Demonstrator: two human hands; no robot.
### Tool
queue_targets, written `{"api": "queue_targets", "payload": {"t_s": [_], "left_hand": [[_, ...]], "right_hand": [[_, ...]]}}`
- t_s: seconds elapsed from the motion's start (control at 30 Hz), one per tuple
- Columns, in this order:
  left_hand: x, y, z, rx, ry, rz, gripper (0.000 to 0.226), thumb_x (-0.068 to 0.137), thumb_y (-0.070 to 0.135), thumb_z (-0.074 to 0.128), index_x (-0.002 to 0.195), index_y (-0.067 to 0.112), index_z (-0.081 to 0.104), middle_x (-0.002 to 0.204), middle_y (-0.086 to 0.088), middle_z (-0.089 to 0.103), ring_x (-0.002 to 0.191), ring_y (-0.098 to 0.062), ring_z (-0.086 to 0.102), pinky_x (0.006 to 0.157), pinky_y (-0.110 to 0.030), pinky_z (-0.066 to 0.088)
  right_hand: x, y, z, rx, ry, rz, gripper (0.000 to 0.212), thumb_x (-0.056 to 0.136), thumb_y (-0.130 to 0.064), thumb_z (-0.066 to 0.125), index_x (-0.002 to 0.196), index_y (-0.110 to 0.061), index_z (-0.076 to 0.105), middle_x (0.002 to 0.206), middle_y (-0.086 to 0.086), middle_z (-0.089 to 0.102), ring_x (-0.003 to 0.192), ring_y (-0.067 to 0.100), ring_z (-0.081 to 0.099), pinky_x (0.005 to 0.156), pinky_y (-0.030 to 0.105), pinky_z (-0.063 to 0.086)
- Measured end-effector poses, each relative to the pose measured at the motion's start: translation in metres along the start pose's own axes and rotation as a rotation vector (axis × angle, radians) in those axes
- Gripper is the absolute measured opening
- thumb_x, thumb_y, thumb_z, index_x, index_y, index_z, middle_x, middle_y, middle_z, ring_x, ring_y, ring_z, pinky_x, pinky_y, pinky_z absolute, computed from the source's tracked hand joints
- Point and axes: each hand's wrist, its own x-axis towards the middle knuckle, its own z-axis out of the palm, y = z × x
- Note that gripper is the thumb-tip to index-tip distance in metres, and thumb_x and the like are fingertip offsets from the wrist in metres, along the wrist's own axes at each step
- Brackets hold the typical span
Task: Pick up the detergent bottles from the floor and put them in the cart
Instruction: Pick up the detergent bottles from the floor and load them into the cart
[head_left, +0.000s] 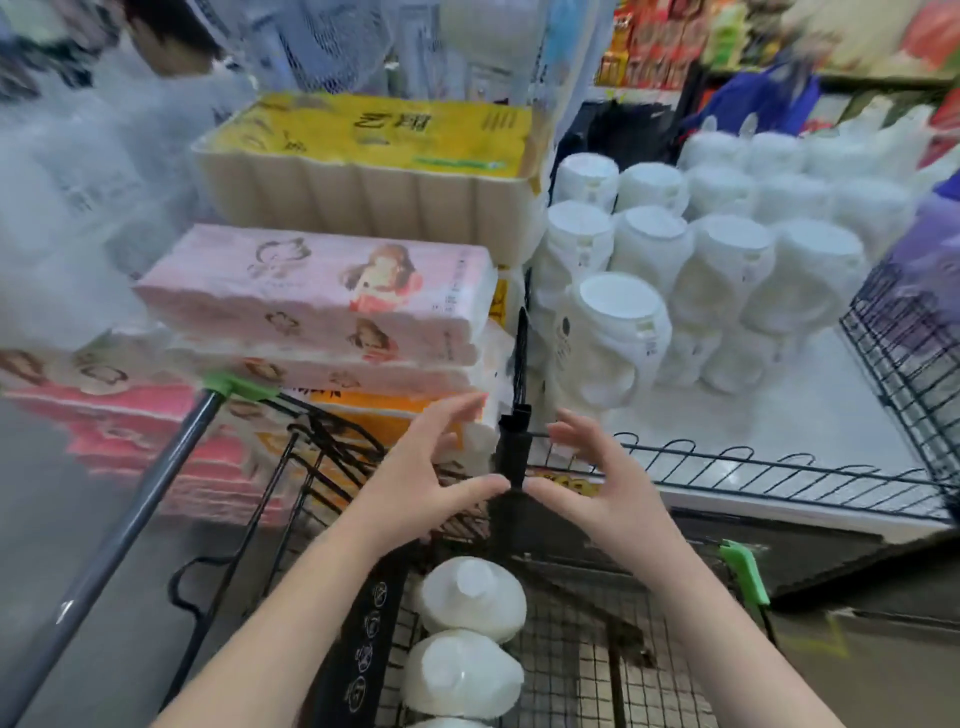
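Observation:
Several white detergent bottles (618, 332) stand in rows on a low white platform at the right, the nearest one closest to the cart. Two more white bottles (472, 597) lie in the wire cart (566, 670) below my arms. My left hand (415, 483) and my right hand (597, 483) are both stretched out above the cart's front edge, fingers spread and curved, palms facing each other, nothing in either. The hands are short of the nearest standing bottle.
Stacked packs of tissue, pink (322, 291) and yellow (374, 156), rise at the left ahead of the cart. A black wire fence (779, 467) edges the platform. The cart's grey handle bar (130, 525) runs at the left. A person (161, 36) stands at the far left.

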Motion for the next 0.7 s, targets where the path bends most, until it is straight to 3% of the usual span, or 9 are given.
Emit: {"api": "queue_targets", "payload": {"t_s": [0.17, 0.27, 0.37, 0.5, 0.7], "left_hand": [[0.008, 0.09, -0.03, -0.054, 0.076, 0.213, 0.082, 0.084, 0.053, 0.083, 0.155, 0.043, 0.042, 0.151, 0.027, 0.051, 0.141, 0.008, 0.048, 0.118, -0.029, 0.044], [0.004, 0.122, -0.033, -0.044, 0.068, 0.332, 0.084, 0.084, 0.06, 0.08, 0.156, 0.039, 0.042, 0.154, 0.023, 0.052, 0.146, 0.001, 0.047, 0.12, -0.04, 0.044], [-0.004, 0.144, -0.031, -0.097, 0.026, 0.404, 0.088, 0.081, 0.067, 0.078, 0.156, 0.038, 0.042, 0.154, 0.022, 0.052, 0.147, -0.001, 0.045, 0.12, -0.043, 0.045], [-0.013, 0.164, -0.019, -0.162, -0.068, 0.482, 0.084, 0.083, 0.053, 0.081, 0.156, 0.038, 0.042, 0.153, 0.02, 0.054, 0.147, -0.003, 0.046, 0.119, -0.041, 0.046], [-0.014, 0.186, 0.019, -0.271, -0.18, 0.569, 0.083, 0.08, 0.052, 0.081, 0.153, 0.036, 0.044, 0.151, 0.015, 0.056, 0.146, -0.004, 0.049, 0.117, -0.044, 0.048]], "right_hand": [[-0.026, -0.073, -0.053, 0.026, 0.194, -0.171, 0.074, 0.08, -0.038, 0.089, 0.144, -0.042, 0.053, 0.128, -0.025, 0.069, 0.129, -0.004, 0.06, 0.112, 0.019, 0.044], [-0.053, -0.099, -0.07, 0.018, 0.286, -0.224, 0.074, 0.079, -0.038, 0.088, 0.145, -0.037, 0.054, 0.129, -0.022, 0.069, 0.127, -0.004, 0.061, 0.113, 0.023, 0.045], [-0.08, -0.114, -0.079, 0.004, 0.336, -0.255, 0.074, 0.077, -0.047, 0.086, 0.143, -0.043, 0.053, 0.129, -0.025, 0.069, 0.129, -0.003, 0.06, 0.113, 0.026, 0.044], [-0.11, -0.123, -0.088, 0.002, 0.42, -0.249, 0.073, 0.076, -0.05, 0.083, 0.143, -0.041, 0.054, 0.13, -0.021, 0.069, 0.13, 0.001, 0.061, 0.113, 0.03, 0.046], [-0.162, -0.119, -0.096, 0.029, 0.581, -0.158, 0.066, 0.083, -0.048, 0.085, 0.141, -0.04, 0.056, 0.13, -0.016, 0.071, 0.131, 0.005, 0.062, 0.117, 0.04, 0.046]]}}
